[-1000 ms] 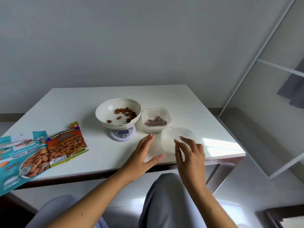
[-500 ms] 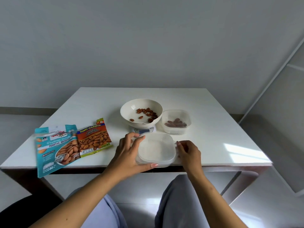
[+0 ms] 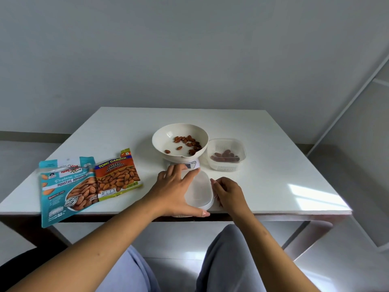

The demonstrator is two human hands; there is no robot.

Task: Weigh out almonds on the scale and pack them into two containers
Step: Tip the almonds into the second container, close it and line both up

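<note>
You are about in the middle of the task, as I judge it. One small clear container (image 3: pixel 226 154) stands to the right of the scale (image 3: pixel 188 165) and has some almonds in it already, so the first portion looks packed. The white bowl (image 3: pixel 164 142) sits on the scale with a loose group of almonds (image 3: pixel 187 142), which is probably the second portion; the display is too small to read. Your left hand (image 3: pixel 174 190) is spread wide over the second container (image 3: pixel 199 192) near the front edge of the table (image 3: pixel 273 165), fingers curved around its far and left side, thumb at the near side. Your right hand (image 3: pixel 228 191) touches its right edge with bent fingers; how firmly, I cannot tell. This container seems to be empty. Two almond packets (image 3: pixel 88 182) lie at the left. What remains is to fill this second container and perhaps close both
</note>
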